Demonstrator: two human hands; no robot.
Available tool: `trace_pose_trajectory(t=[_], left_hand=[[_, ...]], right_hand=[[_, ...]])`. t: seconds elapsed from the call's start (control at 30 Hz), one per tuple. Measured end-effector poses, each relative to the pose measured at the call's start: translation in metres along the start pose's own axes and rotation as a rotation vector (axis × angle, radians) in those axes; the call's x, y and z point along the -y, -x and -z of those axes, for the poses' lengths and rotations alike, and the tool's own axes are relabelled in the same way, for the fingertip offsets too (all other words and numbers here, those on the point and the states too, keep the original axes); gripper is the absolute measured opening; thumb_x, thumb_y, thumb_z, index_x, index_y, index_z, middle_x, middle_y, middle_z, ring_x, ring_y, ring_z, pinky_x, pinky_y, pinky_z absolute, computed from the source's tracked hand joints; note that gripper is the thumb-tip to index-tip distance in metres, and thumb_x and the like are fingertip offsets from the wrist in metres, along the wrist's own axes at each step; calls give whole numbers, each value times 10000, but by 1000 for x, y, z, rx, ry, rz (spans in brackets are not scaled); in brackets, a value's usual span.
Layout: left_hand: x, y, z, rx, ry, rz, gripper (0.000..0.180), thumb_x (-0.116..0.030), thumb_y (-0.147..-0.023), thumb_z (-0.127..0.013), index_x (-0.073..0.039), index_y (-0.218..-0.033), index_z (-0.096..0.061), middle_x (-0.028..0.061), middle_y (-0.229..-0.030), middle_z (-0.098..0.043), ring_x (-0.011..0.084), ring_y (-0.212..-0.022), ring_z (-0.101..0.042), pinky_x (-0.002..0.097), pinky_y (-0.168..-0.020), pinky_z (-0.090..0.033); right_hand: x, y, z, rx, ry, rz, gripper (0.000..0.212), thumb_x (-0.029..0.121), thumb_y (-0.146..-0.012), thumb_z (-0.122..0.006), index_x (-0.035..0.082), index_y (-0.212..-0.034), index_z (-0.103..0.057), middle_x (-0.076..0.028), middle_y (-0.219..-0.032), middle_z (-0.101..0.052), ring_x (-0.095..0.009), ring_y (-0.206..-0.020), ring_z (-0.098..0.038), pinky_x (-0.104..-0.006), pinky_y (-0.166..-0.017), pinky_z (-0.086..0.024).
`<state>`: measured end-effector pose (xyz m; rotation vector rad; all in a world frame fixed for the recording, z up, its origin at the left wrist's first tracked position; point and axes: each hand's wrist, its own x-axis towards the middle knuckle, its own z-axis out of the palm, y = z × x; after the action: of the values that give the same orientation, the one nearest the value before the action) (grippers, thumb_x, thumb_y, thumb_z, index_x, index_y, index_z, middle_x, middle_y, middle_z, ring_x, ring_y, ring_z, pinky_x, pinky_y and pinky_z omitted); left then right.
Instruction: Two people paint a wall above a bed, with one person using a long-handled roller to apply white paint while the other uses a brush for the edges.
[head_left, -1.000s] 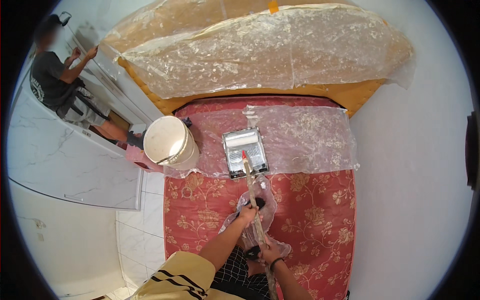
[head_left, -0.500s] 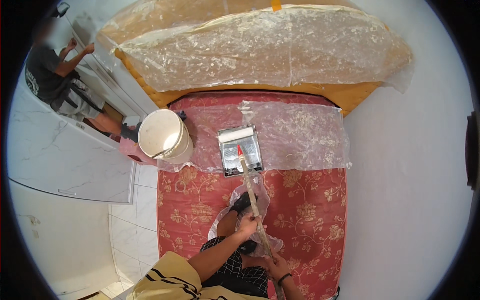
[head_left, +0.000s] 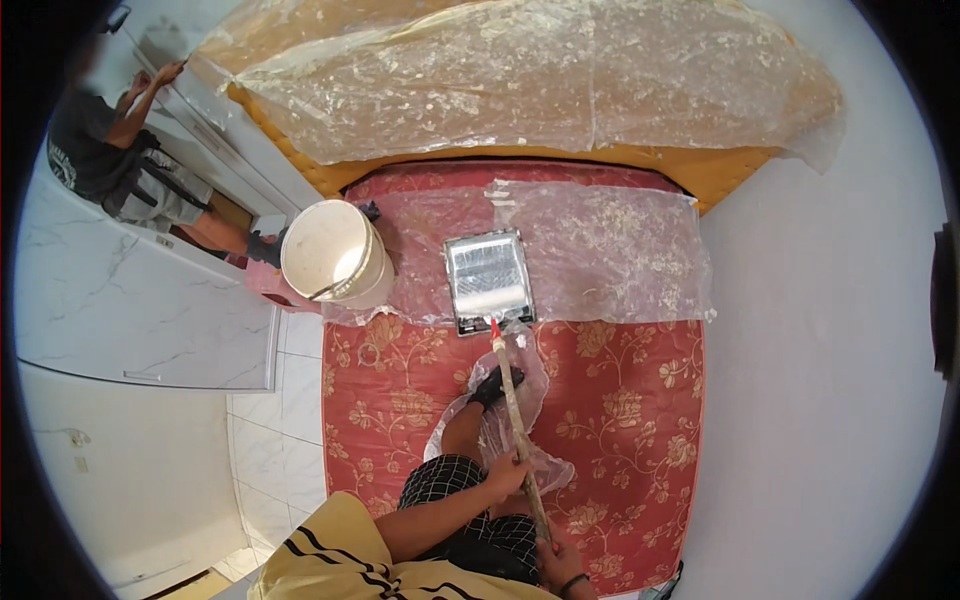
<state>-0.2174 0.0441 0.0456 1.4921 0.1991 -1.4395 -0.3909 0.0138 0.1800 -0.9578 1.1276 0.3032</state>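
Note:
My left hand [head_left: 508, 475] is closed round the middle of a long, paint-spattered pole [head_left: 513, 405]. Lower on the same pole, my right hand [head_left: 561, 562], with a dark band at its wrist, grips it near the bottom of the view. A red piece joins the pole to a paint roller [head_left: 492, 303], whose white sleeve lies across the near end of a paint tray [head_left: 451, 270]. The tray has a dark, smeared rim, and wet-looking white paint shows inside it. It rests on the plastic sheet over the mattress.
Left of the tray stands a large white bucket [head_left: 385, 285] with a stick-like thing across its rim. A red floral mattress [head_left: 620, 420] lies under my feet. Paint-spotted plastic [head_left: 540, 90] drapes the yellow headboard [head_left: 735, 178]. A person [head_left: 95, 140] stands at far left beside white cabinets.
The roller has come toward me, from the tray's far part to its near end. Both hands have drawn back slightly with the pole. The view has shifted a little.

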Motion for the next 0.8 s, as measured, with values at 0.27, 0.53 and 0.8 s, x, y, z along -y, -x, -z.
trace_pose_trajectory(t=[0.27, 0.53, 0.8], left_hand=[[-52, -46, 22, -38, 134, -86, 133, -90, -902, -475, -18, -1013, -483, 81, -747, -555, 217, -575, -618, 333, -497, -514], [-13, 18, -11, 53, 120, -35, 138, -128, -898, -512, -31, -985, -465, 81, -802, -557, 219, -668, -636, 343, -550, -539], [37, -10, 2, 15, -17, 37, 145, -89, -863, -513, -26, -993, -526, 65, -763, -562, 200, -629, -609, 340, -514, -533]], right_hand=[[14, -67, -13, -51, 106, 187, 514, 215, -859, -519, 189, -1350, -370, -7, -619, -528, -105, -544, -507, -279, -539, -447], [-18, 10, 15, -70, 133, 92, 521, 203, -863, -522, 187, -1359, -363, -2, -613, -513, -71, -528, -474, -236, -490, -412], [-39, 1, 18, -73, 173, 15, 516, 199, -863, -521, 180, -1355, -366, -31, -644, -538, -81, -558, -511, -251, -525, -433]])
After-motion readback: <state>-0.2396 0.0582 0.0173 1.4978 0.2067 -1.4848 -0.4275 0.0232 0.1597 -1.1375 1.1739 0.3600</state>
